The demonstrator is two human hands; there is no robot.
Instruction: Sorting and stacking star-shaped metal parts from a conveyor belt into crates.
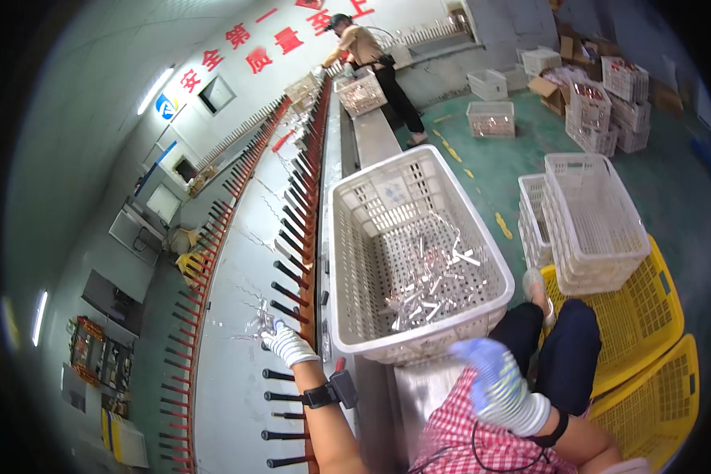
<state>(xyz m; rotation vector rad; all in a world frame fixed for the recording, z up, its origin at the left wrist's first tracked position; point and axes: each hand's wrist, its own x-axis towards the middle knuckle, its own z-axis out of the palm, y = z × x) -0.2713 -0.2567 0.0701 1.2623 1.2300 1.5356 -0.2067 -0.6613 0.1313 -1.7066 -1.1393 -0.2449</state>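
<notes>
My left hand (pixel 290 346), in a striped glove with blue fingertips, reaches over the row of black-handled pegs onto the long pale work surface (pixel 241 261). Its fingers are bent around a small bunch of thin shiny metal pieces (pixel 262 318). My right hand (pixel 498 387), gloved alike, is smeared by motion above my lap, near the front corner of a white plastic crate (pixel 419 344); its finger position is unclear. Small silvery metal parts (pixel 434 292) lie loose in the bottom of that crate.
Black-handled pegs (pixel 291 259) line both long sides of the surface. To my right are stacked white crates (pixel 596 213) and yellow baskets (pixel 648 308). A co-worker (pixel 363 55) stands at the far end beside another crate (pixel 362 93). More filled crates (pixel 591 107) stand on the green floor.
</notes>
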